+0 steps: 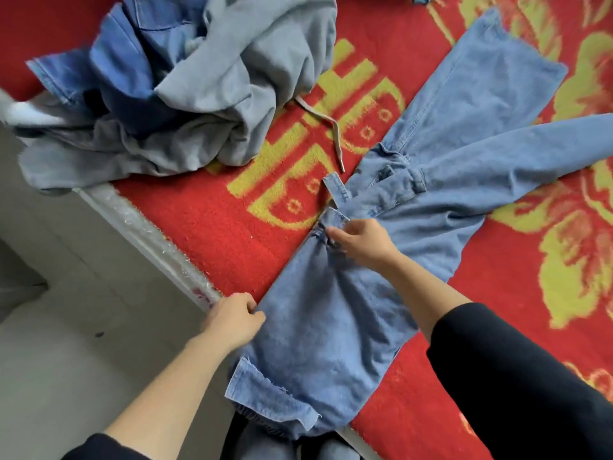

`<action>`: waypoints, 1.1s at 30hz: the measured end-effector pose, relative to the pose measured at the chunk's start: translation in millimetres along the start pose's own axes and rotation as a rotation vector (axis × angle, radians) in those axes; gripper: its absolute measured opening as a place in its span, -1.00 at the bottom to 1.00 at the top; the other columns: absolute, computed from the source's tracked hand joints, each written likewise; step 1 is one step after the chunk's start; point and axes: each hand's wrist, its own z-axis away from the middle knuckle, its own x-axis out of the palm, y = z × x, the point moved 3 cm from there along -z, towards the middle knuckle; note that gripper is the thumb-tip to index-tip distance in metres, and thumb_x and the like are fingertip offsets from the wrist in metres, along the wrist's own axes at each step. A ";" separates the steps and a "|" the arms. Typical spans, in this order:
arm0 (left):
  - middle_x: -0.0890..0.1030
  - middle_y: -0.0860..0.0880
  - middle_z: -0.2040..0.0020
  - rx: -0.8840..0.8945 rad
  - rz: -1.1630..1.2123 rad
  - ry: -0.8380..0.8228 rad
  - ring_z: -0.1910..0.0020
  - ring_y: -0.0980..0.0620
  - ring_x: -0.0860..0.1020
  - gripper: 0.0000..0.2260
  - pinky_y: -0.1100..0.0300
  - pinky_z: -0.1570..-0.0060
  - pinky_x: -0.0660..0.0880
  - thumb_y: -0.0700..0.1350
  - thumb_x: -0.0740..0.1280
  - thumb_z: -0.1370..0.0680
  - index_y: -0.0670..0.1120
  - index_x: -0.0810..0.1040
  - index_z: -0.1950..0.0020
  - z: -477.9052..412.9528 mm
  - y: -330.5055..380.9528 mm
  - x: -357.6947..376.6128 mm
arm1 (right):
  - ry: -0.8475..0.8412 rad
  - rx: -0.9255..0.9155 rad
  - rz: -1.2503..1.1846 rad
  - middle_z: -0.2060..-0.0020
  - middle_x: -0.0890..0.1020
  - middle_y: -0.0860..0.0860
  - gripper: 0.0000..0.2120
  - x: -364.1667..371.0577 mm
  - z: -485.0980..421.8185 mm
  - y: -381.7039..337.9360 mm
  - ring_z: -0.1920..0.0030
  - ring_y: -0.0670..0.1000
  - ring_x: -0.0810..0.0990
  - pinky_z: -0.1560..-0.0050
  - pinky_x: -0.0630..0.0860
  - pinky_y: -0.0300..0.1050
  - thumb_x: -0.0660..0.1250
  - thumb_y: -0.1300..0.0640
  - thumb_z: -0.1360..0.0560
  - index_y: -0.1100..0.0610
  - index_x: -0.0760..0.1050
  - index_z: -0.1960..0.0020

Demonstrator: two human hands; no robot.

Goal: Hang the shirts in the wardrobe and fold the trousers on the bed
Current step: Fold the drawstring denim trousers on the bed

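Light blue jeans (331, 327) are lying spread across the red bed (215, 234), reaching its near edge. The left hand (234, 322) is gripping their left side, while the right hand (363, 244) is pinching the waistband. A pile of clothes (185, 88) is sitting at the far left.

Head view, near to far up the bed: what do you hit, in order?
Frayed hem of the jeans → left hand gripping their edge → right hand pinching the waistband → pile of grey and blue clothes. Drawstring left out: level with the pile.
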 end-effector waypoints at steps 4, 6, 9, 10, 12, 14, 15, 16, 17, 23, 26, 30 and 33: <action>0.49 -0.01 -0.10 0.223 0.086 0.210 -0.12 -0.09 0.48 -0.72 0.04 -0.04 0.44 -0.03 0.30 -0.49 0.04 0.44 -0.20 -20.2 81.6 -27.3 | 0.226 0.056 -0.175 0.29 0.63 0.19 -0.74 -62.9 -21.7 10.5 0.30 0.15 0.61 0.15 0.58 0.10 0.29 0.06 -0.50 0.26 0.51 0.19; 0.41 -0.03 -0.24 0.343 0.117 0.317 -0.24 -0.08 0.38 -0.59 0.04 -0.16 0.36 -0.02 0.30 -0.51 0.01 0.35 -0.35 -32.4 125.1 -35.7 | 0.318 0.075 -0.156 0.37 0.57 0.11 -0.81 -94.0 -31.1 24.1 0.29 0.14 0.56 0.21 0.53 0.04 0.27 0.10 -0.48 0.21 0.48 0.22; 0.29 -0.05 -0.42 0.519 0.054 0.393 -0.41 -0.03 0.22 -0.49 0.13 -0.36 0.18 0.03 0.26 -0.55 -0.08 0.26 -0.47 -58.3 187.2 -41.7 | 0.490 0.108 -0.095 0.33 0.56 0.05 -0.86 -141.9 -45.4 48.3 0.16 0.14 0.56 0.19 0.39 -0.11 0.26 0.14 -0.48 0.19 0.53 0.16; 0.23 -0.05 -0.48 0.568 -0.003 0.393 -0.47 -0.02 0.15 -0.47 0.14 -0.42 0.11 0.06 0.23 -0.57 -0.08 0.21 -0.50 -70.0 206.1 -41.9 | 0.548 0.117 -0.083 0.26 0.58 0.06 -0.85 -157.3 -51.2 55.9 0.09 0.13 0.57 0.17 0.37 -0.13 0.26 0.14 -0.48 0.21 0.55 0.11; 0.11 -0.02 -0.55 0.661 -0.108 0.373 -0.53 0.04 0.01 -0.44 0.15 -0.48 -0.03 0.11 0.16 -0.60 -0.07 0.11 -0.54 -94.6 242.0 -41.0 | 0.664 0.139 -0.071 0.10 0.62 0.09 -0.81 -188.5 -65.4 70.9 -0.02 0.13 0.56 0.11 0.34 -0.15 0.25 0.14 -0.49 0.22 0.54 0.00; 0.07 0.00 -0.56 0.748 -0.144 0.336 -0.54 0.07 -0.04 -0.44 0.18 -0.48 -0.09 0.14 0.12 -0.61 -0.06 0.11 -0.54 -116.3 273.9 -41.8 | 0.769 0.159 -0.057 -0.07 0.60 0.13 -0.75 -217.9 -81.4 82.8 -0.12 0.14 0.53 0.00 0.34 -0.13 0.24 0.13 -0.51 0.22 0.51 -0.13; 0.10 0.00 -0.56 0.791 -0.135 0.311 -0.54 0.08 -0.02 -0.45 0.19 -0.48 -0.08 0.15 0.13 -0.60 -0.05 0.16 -0.53 -125.0 287.8 -42.6 | 0.805 0.155 -0.048 -0.14 0.57 0.14 -0.71 -230.9 -90.5 87.2 -0.16 0.14 0.51 -0.06 0.34 -0.13 0.24 0.13 -0.52 0.22 0.48 -0.19; 0.14 0.01 -0.55 0.829 -0.123 0.281 -0.54 0.08 0.01 -0.48 0.18 -0.48 -0.06 0.15 0.16 -0.59 -0.02 0.23 -0.50 -132.7 300.0 -42.3 | 0.828 0.144 -0.033 -0.19 0.53 0.16 -0.67 -242.7 -100.5 90.6 -0.20 0.14 0.49 -0.12 0.32 -0.12 0.24 0.13 -0.52 0.23 0.46 -0.24; 0.18 0.03 -0.53 0.860 -0.123 0.258 -0.53 0.08 0.04 -0.53 0.15 -0.47 -0.04 0.16 0.18 -0.58 0.03 0.31 -0.46 -139.0 309.9 -40.4 | 0.843 0.132 -0.013 -0.23 0.50 0.16 -0.64 -253.3 -110.8 92.7 -0.22 0.14 0.46 -0.17 0.30 -0.12 0.24 0.12 -0.53 0.24 0.43 -0.28; 0.03 0.23 -0.54 0.893 -0.375 0.206 -0.53 -0.16 -0.24 -0.63 -0.42 -0.30 -0.28 0.21 0.17 -0.54 0.42 0.28 -0.36 -143.1 340.1 0.7 | 0.734 0.369 0.017 -0.34 0.32 0.25 -0.21 -281.2 -160.0 109.6 -0.31 0.30 0.38 -0.27 0.32 0.07 0.38 -0.17 -0.42 0.29 0.16 -0.41; 0.18 0.26 -0.49 0.886 -0.289 0.222 -0.53 -0.06 -0.23 -0.61 -0.42 -0.27 -0.36 0.21 0.20 -0.52 0.46 0.27 -0.33 -137.0 341.5 0.2 | 0.774 0.447 -0.044 -0.19 0.49 0.24 -0.50 -290.4 -157.2 131.4 -0.20 0.26 0.49 -0.10 0.42 -0.03 0.38 0.07 -0.41 0.29 0.35 -0.24; 0.55 0.25 -0.15 0.947 -0.060 0.254 -0.45 0.17 0.24 -0.50 -0.34 -0.35 -0.31 0.20 0.22 -0.41 0.34 0.33 -0.37 -121.2 341.7 -11.2 | 1.113 0.475 -0.713 0.38 0.46 0.01 -0.83 -301.1 -122.0 175.6 0.19 0.06 0.47 0.27 0.34 -0.12 0.27 0.29 -0.42 0.16 0.38 0.34; 0.57 0.27 0.00 1.041 -0.014 0.218 -0.18 0.30 0.49 -0.55 -0.16 -0.44 -0.26 0.10 0.31 -0.38 0.21 0.49 -0.29 -110.5 345.6 -9.1 | 1.241 0.641 -0.741 0.07 0.59 0.13 -0.87 -292.6 -90.7 201.4 0.02 0.12 0.55 0.18 0.37 -0.06 0.29 0.26 -0.45 0.30 0.49 0.04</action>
